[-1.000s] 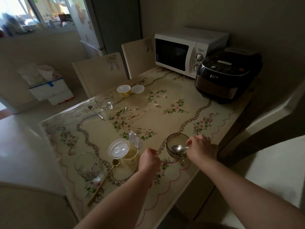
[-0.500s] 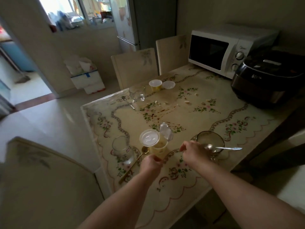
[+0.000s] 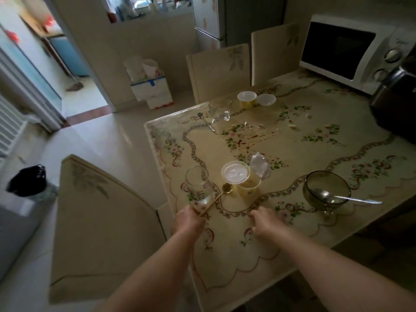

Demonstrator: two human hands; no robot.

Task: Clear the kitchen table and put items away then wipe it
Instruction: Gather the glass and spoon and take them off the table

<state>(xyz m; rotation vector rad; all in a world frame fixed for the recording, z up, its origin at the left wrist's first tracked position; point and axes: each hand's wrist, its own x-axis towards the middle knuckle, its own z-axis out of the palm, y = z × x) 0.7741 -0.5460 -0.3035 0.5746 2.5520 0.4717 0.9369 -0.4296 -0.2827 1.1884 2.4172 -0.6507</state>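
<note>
Pinching the gold spoon's [image 3: 219, 194] handle end, the left hand [image 3: 189, 218] is seen beside a glass [image 3: 198, 184]; the right hand [image 3: 264, 221] (fingers loosely curled, empty) is held over the table [image 3: 225, 255]. Farther off, a lidded cup [image 3: 242, 177] and dark bowl [image 3: 326, 191] are seen.

Just past our left fingers [image 3: 198, 209] we see a gold spoon [image 3: 227, 188], polished metal with a bright sheen, beside a clear, smooth glass [image 3: 198, 184]. Beyond them stands a translucent plastic cup [image 3: 247, 186] with a glossy white lid [image 3: 235, 172] and a crinkled clear film [image 3: 260, 165]. Off to the side of our right fingers [image 3: 255, 215], a smoky glass bowl [image 3: 326, 188] holds a shiny steel spoon [image 3: 337, 195]. The tabletop [image 3: 315, 136] looks glossy under a clear cover, its flowered cloth stained and crumbed.
</note>
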